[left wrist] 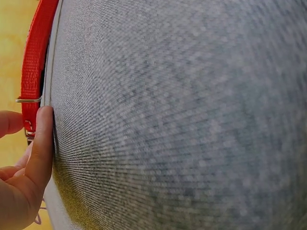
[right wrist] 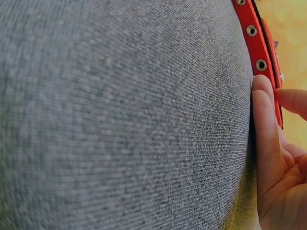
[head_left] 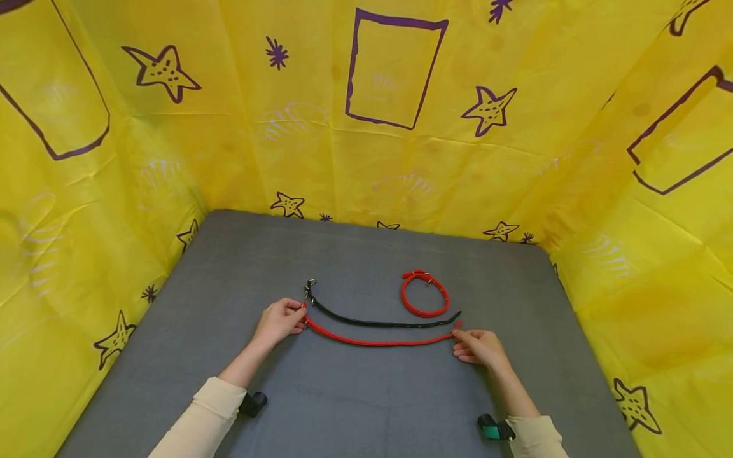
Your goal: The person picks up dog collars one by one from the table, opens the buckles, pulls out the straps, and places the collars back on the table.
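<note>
A red collar [head_left: 378, 344] lies stretched in a shallow curve across the grey surface, one end at each hand. My left hand [head_left: 280, 320] pinches its buckle end; in the left wrist view a metal ring shows just above the fingers [left wrist: 42, 139]. The other end, with metal eyelets along it, is pinched between thumb and fingers of my right hand [head_left: 480, 346]. Just beyond lies a black collar [head_left: 372, 323] in a similar curve, its buckle on the left. A second red collar [head_left: 425, 313], fastened into a loop, sits behind the black one's right part.
The grey cloth-covered table [head_left: 366, 407] is bordered at the back and both sides by yellow fabric [head_left: 321, 159] printed with purple stars and shapes. Black wrist straps [head_left: 252, 404] are worn on both forearms, below beige sleeves.
</note>
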A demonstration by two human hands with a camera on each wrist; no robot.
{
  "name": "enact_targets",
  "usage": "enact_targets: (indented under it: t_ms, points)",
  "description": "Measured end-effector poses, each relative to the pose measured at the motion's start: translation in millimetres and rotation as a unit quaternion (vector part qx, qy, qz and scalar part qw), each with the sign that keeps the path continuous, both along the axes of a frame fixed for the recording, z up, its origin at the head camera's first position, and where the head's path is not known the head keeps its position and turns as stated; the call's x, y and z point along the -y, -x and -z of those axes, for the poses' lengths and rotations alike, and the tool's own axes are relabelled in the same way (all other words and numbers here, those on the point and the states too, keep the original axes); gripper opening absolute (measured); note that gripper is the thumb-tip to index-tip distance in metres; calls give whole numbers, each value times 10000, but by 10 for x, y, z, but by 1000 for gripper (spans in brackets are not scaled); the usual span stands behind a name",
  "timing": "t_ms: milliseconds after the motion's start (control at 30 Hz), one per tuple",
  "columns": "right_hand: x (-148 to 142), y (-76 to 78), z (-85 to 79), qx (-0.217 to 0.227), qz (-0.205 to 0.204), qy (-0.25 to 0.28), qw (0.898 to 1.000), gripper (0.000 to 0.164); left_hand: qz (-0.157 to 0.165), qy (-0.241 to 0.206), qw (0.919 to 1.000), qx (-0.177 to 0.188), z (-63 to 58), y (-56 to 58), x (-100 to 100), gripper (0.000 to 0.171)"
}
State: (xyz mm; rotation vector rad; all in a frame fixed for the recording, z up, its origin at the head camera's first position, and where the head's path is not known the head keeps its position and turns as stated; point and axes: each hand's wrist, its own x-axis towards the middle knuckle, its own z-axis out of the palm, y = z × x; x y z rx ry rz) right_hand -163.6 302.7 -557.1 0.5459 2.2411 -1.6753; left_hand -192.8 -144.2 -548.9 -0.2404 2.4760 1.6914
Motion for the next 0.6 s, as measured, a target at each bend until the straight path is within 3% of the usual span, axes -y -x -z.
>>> enact_targets:
  t_ms: [600]
  points:
    - [25,-28,15,-164,124,-88,9997,31,57,943,9944,-477,12,-13,-13,25]
